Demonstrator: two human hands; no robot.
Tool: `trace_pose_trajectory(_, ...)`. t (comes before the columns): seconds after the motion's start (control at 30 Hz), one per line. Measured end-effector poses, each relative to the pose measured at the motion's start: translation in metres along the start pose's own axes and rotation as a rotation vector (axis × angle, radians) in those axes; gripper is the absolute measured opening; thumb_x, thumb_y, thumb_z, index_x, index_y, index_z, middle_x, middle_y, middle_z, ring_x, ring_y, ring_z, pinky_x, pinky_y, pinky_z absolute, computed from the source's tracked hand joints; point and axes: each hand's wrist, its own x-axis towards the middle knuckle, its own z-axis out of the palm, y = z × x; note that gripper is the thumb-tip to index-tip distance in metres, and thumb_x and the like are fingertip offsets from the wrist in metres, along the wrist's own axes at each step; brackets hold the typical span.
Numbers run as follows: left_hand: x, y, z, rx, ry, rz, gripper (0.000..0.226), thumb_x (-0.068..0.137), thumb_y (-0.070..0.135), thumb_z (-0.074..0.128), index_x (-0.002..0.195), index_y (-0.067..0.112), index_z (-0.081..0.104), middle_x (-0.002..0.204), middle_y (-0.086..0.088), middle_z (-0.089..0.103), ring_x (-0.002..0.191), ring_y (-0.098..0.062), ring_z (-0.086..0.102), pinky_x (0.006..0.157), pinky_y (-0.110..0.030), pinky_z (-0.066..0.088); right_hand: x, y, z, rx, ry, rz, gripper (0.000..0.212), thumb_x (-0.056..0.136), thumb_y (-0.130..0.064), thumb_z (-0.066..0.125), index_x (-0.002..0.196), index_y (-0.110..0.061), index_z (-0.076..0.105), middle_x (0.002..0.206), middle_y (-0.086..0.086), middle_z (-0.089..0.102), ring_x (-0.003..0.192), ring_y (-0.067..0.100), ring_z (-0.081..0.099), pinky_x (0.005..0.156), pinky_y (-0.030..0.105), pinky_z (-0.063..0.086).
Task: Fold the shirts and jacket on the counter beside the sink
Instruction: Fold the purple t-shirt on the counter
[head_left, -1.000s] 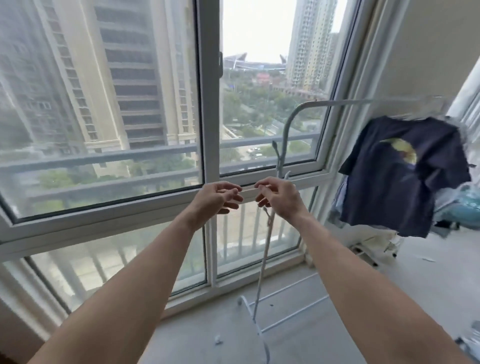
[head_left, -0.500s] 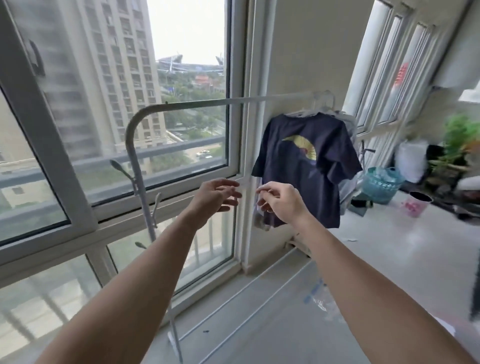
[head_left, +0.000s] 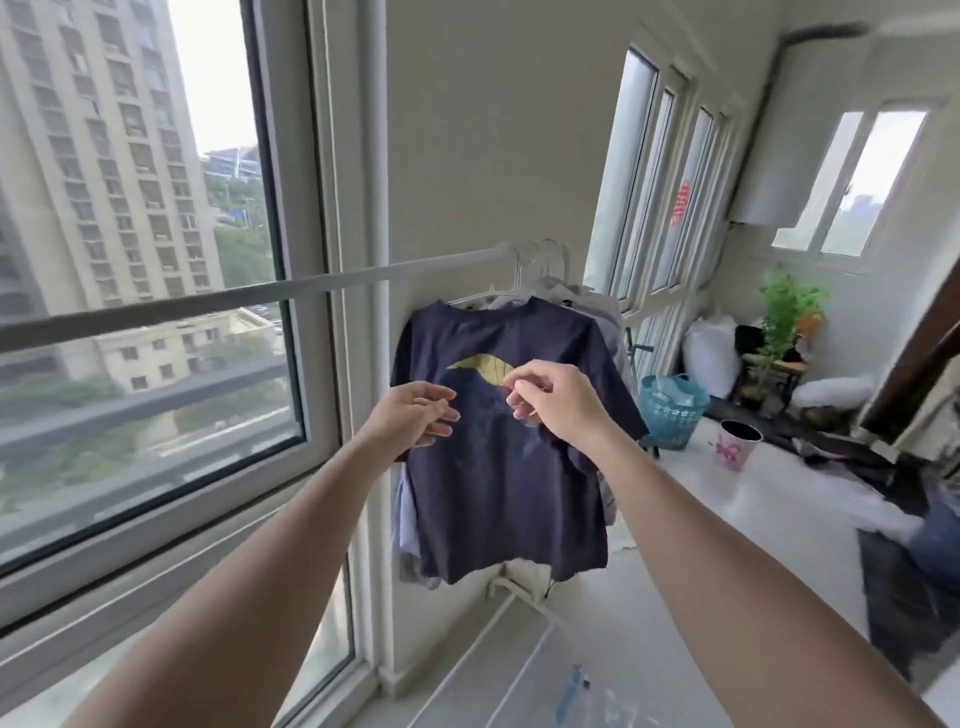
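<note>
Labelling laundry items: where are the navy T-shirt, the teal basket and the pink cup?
navy T-shirt (head_left: 493, 493), head view, lower front panel.
teal basket (head_left: 670, 421), head view, side wall.
pink cup (head_left: 735, 449), head view, outer side.

Soft, even daylight enters through the window (head_left: 156, 260); the sky blows out white. Shadows are faint. Straight frames bow toward the edges, and the right side looks smeared, perhaps by motion.
</note>
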Motion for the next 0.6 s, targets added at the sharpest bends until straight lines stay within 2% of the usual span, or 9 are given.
trace_pose_trajectory(0.17, 0.101, 0.007, 0.021, 0.042, -0.010, 0.018, 0.016, 0.100, 0.014, 0.056, 0.110, 0.020, 0.068, 0.093, 0.000, 0.077, 0.083, -0.018, 0.074, 0.075, -0.030, 0.054, 0.097, 0.040, -0.022, -0.054, 0.031, -0.004, 0.019, 0.094, -0.008, 0.055, 0.104, -0.014, 0.070, 0.080, 0.004, 0.075, 0.065, 0.016, 0.070, 0.063, 0.020, 0.055)
trace_pose_trajectory(0.27, 0.148, 0.007, 0.026, 0.068, 0.008, 0.025, 0.018, 0.098, 0.018, 0.061, 0.114, 0.025, 0.065, 0.098, 0.001, 0.076, 0.088, -0.017, 0.074, 0.081, -0.033, 0.056, 0.158, 0.055, -0.030, -0.098, 0.076, -0.037, 0.021, 0.092, -0.011, 0.059, 0.108, -0.018, 0.070, 0.090, 0.000, 0.074, 0.079, 0.015, 0.069, 0.078, 0.027, 0.054)
trace_pose_trajectory(0.37, 0.190, 0.010, 0.027, 0.072, 0.068, 0.037, 0.034, 0.096, 0.017, 0.063, 0.129, 0.022, 0.056, 0.103, -0.002, 0.071, 0.088, -0.017, 0.072, 0.075, -0.030, 0.056, 0.215, 0.067, -0.037, -0.191, 0.114, -0.132, 0.029, 0.089, -0.010, 0.063, 0.116, -0.019, 0.067, 0.104, -0.002, 0.069, 0.084, 0.011, 0.063, 0.085, 0.024, 0.049)
trace_pose_trajectory(0.47, 0.229, 0.016, 0.023, 0.090, 0.190, 0.074, 0.046, 0.093, 0.010, 0.064, 0.135, 0.018, 0.049, 0.115, -0.007, 0.063, 0.094, -0.022, 0.067, 0.064, -0.027, 0.054, 0.270, 0.076, -0.039, -0.249, 0.156, -0.170, 0.035, 0.090, -0.012, 0.065, 0.125, -0.015, 0.061, 0.117, 0.003, 0.065, 0.101, 0.020, 0.063, 0.088, 0.027, 0.046)
trace_pose_trajectory(0.53, 0.250, 0.018, 0.018, 0.167, 0.296, 0.082, 0.053, 0.088, 0.006, 0.065, 0.136, 0.018, 0.049, 0.127, -0.009, 0.056, 0.107, -0.026, 0.062, 0.073, -0.035, 0.058, 0.296, 0.085, -0.035, -0.316, 0.118, -0.152, 0.038, 0.091, -0.019, 0.064, 0.128, -0.013, 0.055, 0.120, 0.005, 0.064, 0.107, 0.027, 0.061, 0.093, 0.037, 0.047)
trace_pose_trajectory(0.6, 0.270, 0.018, 0.015, 0.270, 0.393, 0.052, 0.059, 0.086, 0.007, 0.066, 0.140, 0.018, 0.048, 0.136, -0.008, 0.052, 0.121, -0.027, 0.055, 0.095, -0.043, 0.053, 0.319, 0.096, -0.027, -0.403, 0.062, -0.191, 0.033, 0.095, -0.027, 0.059, 0.123, -0.011, 0.052, 0.108, 0.005, 0.068, 0.103, 0.033, 0.061, 0.083, 0.039, 0.047)
